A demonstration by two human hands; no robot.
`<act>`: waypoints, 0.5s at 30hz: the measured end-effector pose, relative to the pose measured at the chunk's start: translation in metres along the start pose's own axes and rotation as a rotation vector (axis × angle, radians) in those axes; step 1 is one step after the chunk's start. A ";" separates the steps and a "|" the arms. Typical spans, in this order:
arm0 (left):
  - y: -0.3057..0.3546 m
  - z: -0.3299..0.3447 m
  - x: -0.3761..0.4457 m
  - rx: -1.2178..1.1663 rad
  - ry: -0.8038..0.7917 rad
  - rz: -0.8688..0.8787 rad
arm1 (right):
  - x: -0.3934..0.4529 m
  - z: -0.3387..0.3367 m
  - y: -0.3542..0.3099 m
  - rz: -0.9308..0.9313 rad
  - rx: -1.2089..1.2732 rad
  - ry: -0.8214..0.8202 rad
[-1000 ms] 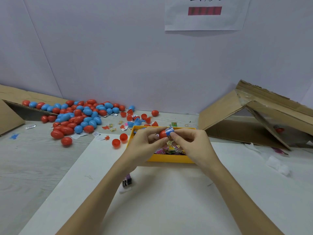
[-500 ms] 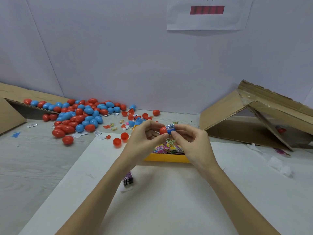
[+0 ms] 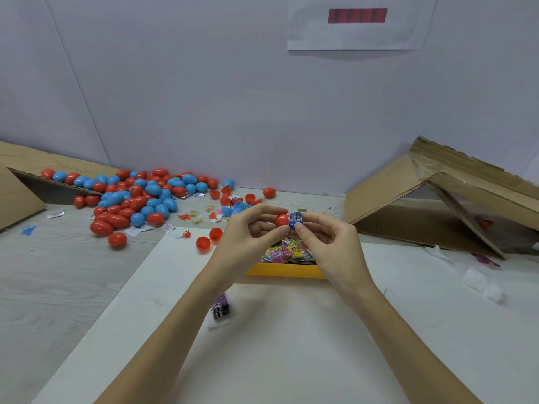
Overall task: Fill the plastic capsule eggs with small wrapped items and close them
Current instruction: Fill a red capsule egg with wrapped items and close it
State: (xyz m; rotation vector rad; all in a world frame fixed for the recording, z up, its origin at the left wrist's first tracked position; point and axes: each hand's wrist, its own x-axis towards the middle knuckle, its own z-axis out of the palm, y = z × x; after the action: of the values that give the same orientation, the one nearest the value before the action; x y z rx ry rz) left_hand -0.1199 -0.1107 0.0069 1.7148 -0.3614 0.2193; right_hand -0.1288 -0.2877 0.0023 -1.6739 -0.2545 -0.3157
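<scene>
Red egg half (image 3: 281, 220), blue wrapped item (image 3: 295, 220) inside.

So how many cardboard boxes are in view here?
2: one cardboard box lies at the far left with eggs spilling from it, another at the right, open and collapsed.

My desk (image 3: 43, 293) carries a white sheet (image 3: 291, 360). Yellow tray (image 3: 285, 271) at twelve o'clock; red and blue eggs (image 3: 137, 199) heaped at ten; cardboard (image 3: 408, 199) at two; purple packet (image 3: 220, 307) centre.
</scene>
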 end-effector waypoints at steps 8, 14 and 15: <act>0.001 0.002 0.000 -0.059 -0.003 -0.017 | 0.000 0.002 0.001 0.050 0.077 0.036; 0.002 0.002 0.000 -0.071 -0.014 -0.002 | 0.000 0.002 0.001 0.054 0.056 0.045; 0.001 0.002 0.000 -0.074 -0.018 0.000 | 0.000 0.002 0.000 0.054 0.050 0.035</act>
State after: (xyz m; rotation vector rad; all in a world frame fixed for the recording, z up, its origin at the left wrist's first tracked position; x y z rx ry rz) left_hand -0.1209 -0.1125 0.0078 1.6449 -0.3782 0.1884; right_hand -0.1287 -0.2855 0.0020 -1.6220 -0.1900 -0.2958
